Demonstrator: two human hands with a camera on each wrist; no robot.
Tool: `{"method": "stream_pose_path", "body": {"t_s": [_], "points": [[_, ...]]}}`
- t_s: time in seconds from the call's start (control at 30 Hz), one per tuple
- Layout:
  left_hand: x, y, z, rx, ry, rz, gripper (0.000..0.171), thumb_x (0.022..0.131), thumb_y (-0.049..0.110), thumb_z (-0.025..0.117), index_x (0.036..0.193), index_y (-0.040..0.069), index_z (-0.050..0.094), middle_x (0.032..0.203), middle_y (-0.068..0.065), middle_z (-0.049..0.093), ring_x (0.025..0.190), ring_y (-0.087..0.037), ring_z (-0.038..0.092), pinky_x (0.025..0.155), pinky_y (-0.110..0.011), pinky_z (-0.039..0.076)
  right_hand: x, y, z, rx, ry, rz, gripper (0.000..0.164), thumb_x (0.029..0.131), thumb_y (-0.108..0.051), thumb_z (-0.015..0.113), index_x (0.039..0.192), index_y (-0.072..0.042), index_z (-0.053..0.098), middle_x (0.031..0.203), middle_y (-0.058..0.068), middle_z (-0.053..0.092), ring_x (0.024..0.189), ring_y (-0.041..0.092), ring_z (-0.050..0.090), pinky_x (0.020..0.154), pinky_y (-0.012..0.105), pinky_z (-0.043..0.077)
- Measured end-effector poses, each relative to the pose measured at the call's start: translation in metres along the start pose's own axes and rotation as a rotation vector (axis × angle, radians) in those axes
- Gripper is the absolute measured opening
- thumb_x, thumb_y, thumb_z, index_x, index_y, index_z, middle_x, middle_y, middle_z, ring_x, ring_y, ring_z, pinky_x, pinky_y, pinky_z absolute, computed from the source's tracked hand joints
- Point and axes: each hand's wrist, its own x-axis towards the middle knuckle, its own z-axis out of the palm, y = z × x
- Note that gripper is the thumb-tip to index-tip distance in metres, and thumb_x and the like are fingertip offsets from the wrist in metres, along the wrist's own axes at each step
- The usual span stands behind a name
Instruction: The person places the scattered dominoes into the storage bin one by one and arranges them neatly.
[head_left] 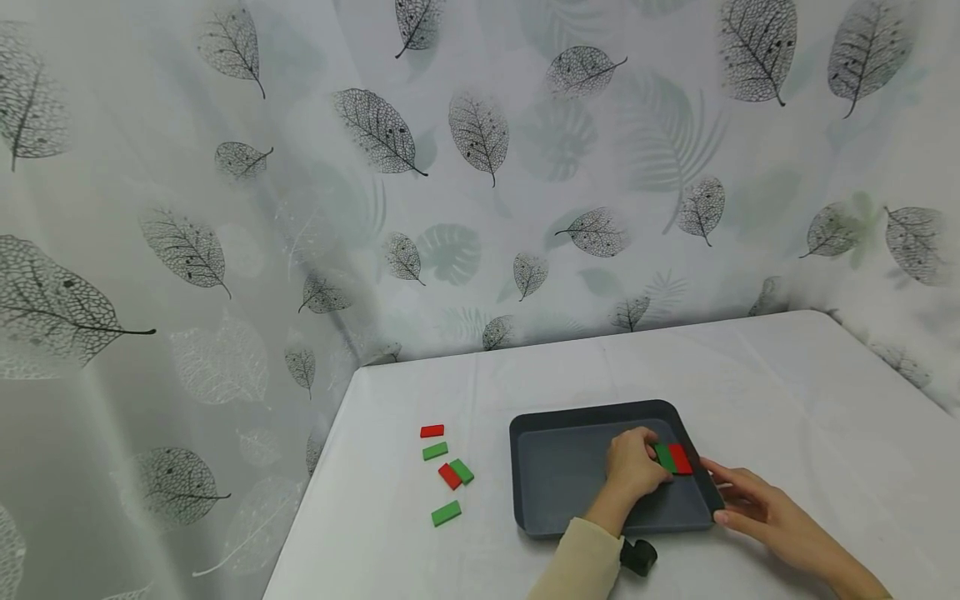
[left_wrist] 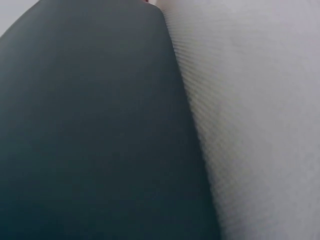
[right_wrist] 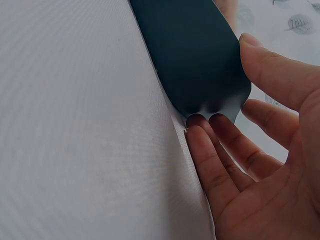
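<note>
Inside the dark grey tray (head_left: 558,467), my left hand (head_left: 633,462) bends over a green block (head_left: 664,457), with the fingertips and thumb pinching it. Directly right of that block lies a red block (head_left: 681,458), close to the tray's right wall. My right hand (head_left: 753,508) is outside the tray with fairly straight, spread fingers. Its fingertips touch the outer right side, and the thumb (right_wrist: 270,65) rests against the tray edge (right_wrist: 200,65). In the left wrist view the tray's outer wall (left_wrist: 100,125) fills much of the picture and hides the left hand.
Left of the tray, several loose blocks lie on the white tablecloth (head_left: 480,392): a red block (head_left: 432,431) farthest back, a green block (head_left: 446,513) nearest, others between. A black wrist camera (head_left: 639,557) sits at the left sleeve. A leaf-patterned curtain (head_left: 525,167) hangs behind.
</note>
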Motion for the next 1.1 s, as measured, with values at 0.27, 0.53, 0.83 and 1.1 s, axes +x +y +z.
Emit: {"method": "stream_pose_path", "body": {"t_s": [0.27,0.53,0.83,1.1], "points": [[-0.003,0.003,-0.019,-0.195,0.109,0.112,0.039,0.070,0.016,0.085,0.107,0.015,0.072,0.091,0.004,0.059,0.069,0.005,0.047,0.066,-0.011,0.039,0.000,-0.001,-0.001,-0.005,-0.006,0.045,0.059,0.091,-0.004,0.066,0.145,0.000,0.042,0.124,-0.029,0.047,0.101,-0.008,0.055,0.078,0.013,0.050],[-0.008,-0.014,-0.080,-0.235,0.186,0.401,0.040,0.078,0.017,0.080,0.115,0.011,0.068,0.100,-0.009,0.063,0.079,-0.011,0.064,0.074,-0.013,0.044,0.001,-0.001,-0.001,0.007,-0.010,0.050,0.060,0.091,-0.005,0.066,0.146,-0.001,0.041,0.126,-0.031,0.045,0.101,-0.008,0.056,0.078,0.014,0.051],[-0.002,-0.072,-0.160,-0.302,0.451,0.307,0.032,0.076,0.006,0.078,0.107,0.004,0.068,0.097,-0.016,0.063,0.078,-0.029,0.064,0.063,-0.022,0.052,0.001,0.001,-0.002,0.010,-0.009,0.015,0.061,0.089,-0.001,0.066,0.145,0.000,0.041,0.128,-0.028,0.047,0.102,-0.008,0.056,0.078,0.014,0.051],[-0.024,-0.135,-0.210,-0.244,0.532,0.110,0.032,0.076,0.006,0.080,0.107,0.005,0.069,0.100,-0.017,0.063,0.084,-0.035,0.062,0.066,-0.021,0.049,0.001,0.002,-0.001,0.014,-0.011,0.011,0.062,0.089,0.000,0.066,0.146,-0.001,0.041,0.130,-0.029,0.046,0.104,-0.009,0.055,0.078,0.013,0.050]]}}
